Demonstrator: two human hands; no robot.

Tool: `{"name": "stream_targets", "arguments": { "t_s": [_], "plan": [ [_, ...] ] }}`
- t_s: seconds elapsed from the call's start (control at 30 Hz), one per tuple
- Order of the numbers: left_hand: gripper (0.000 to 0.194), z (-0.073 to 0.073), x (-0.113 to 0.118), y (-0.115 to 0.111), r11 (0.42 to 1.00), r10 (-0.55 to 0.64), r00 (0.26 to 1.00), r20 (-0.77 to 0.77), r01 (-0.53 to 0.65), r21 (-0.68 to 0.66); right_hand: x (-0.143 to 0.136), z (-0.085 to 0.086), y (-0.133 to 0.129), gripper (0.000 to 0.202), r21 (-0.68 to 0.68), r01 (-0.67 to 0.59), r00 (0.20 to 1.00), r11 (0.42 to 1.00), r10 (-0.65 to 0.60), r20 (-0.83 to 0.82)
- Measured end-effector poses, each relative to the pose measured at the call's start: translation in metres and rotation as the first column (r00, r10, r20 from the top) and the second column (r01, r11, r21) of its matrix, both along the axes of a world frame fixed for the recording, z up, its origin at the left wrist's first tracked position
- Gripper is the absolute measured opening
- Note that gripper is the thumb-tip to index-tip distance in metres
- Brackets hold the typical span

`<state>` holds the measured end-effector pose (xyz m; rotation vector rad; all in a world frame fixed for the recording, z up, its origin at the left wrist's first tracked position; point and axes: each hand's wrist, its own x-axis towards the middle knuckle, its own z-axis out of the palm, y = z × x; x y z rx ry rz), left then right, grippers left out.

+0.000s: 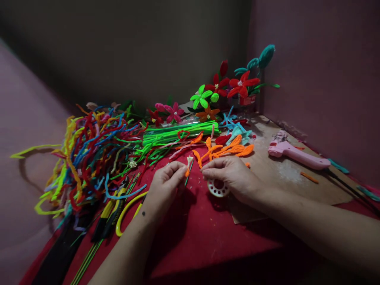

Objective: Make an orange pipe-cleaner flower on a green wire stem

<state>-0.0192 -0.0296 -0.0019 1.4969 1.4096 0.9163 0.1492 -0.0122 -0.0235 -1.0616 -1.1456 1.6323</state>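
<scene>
My left hand (169, 178) is closed in a pinch on a thin green flower stem (187, 180). At the stem's top sits a small tuft of cream-white stamens (190, 159), and a bit of orange fuzzy pipe cleaner (187, 173) shows at my fingertips. To the right, my right hand (227, 172) has thumb and fingers pinched together; what lies between them is too small to make out. Just below its palm is a white spool (219, 189) with a ring of holes, partly covered by the hand. Orange pipe-cleaner petals (234, 148) lie just beyond the right fingers.
A big heap of coloured pipe cleaners (89, 158) fills the left, with yellow-black pliers (111, 209) in front. Green pipe cleaners (181, 134) lie behind my hands. A pink glue gun (297, 154) rests on brown board (267, 190) at right. Finished flowers (243, 83) stand at the back.
</scene>
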Motion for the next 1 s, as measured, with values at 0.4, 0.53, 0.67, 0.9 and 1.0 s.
{"name": "stream_targets", "arguments": {
  "t_s": [0.4,0.53,0.67,0.9,1.0],
  "plan": [
    [0.019,-0.013,0.002,0.004,0.966,0.051,0.803,-0.593,0.110,0.233,0.002,0.005,-0.005,0.013,0.023,0.012,0.985,1.000,-0.008,-0.174],
    [0.017,-0.006,0.002,-0.002,0.923,0.011,0.943,-0.332,0.118,0.366,0.003,0.006,-0.005,0.019,0.071,-0.014,0.986,0.997,0.026,-0.167],
    [0.013,-0.003,0.005,-0.006,0.799,-0.107,0.922,-0.372,0.303,0.520,0.002,-0.001,-0.003,0.023,0.156,0.002,0.994,0.988,0.015,-0.108],
    [0.020,-0.012,0.005,-0.010,0.515,0.068,0.656,-0.752,0.623,0.589,0.001,-0.007,-0.001,0.032,0.224,-0.021,0.997,0.974,0.003,0.081],
    [0.017,-0.010,0.007,-0.013,0.431,0.168,0.561,-0.811,0.698,0.572,0.001,-0.006,-0.003,0.035,0.221,-0.070,0.992,0.973,0.045,0.120]
  ]
}}
